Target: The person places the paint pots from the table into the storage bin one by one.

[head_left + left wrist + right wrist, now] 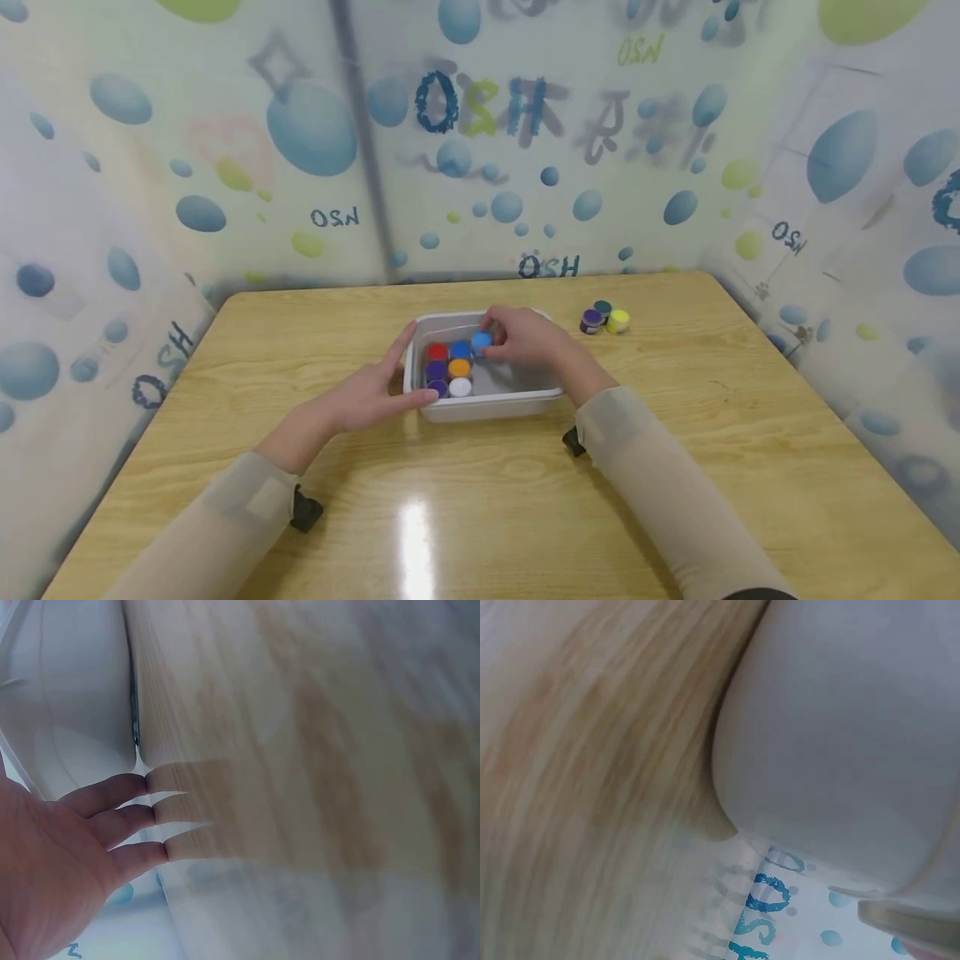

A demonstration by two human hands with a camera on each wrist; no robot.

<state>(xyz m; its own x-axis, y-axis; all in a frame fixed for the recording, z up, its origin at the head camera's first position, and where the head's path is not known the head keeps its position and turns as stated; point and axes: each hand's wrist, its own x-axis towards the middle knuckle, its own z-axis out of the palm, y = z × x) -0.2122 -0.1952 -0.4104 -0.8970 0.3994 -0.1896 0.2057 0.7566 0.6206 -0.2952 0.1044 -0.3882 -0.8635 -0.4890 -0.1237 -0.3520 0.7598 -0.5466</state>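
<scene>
In the head view a white plastic tub (491, 406) stands on the table, with small lidded paint jars at its left side. Their lids include red (437, 352), blue (461, 350), orange (459, 368), white (461, 387) and purple (436, 371). Inside the tub, beside the blue one, my right hand (525, 335) pinches a light blue paint jar (481, 342) between thumb and fingers. My left hand (362, 398) spreads around the tub's left end, thumb stretched along the front rim. Its other fingers (112, 793) reach down to the tabletop beside the tub wall in the left wrist view.
Behind the tub to the right, three more jars stand close together on the wooden table (360, 500): dark green (602, 308), purple (591, 322) and yellow (618, 322). A patterned curtain wall (480, 192) rises behind the table's back edge and along both sides.
</scene>
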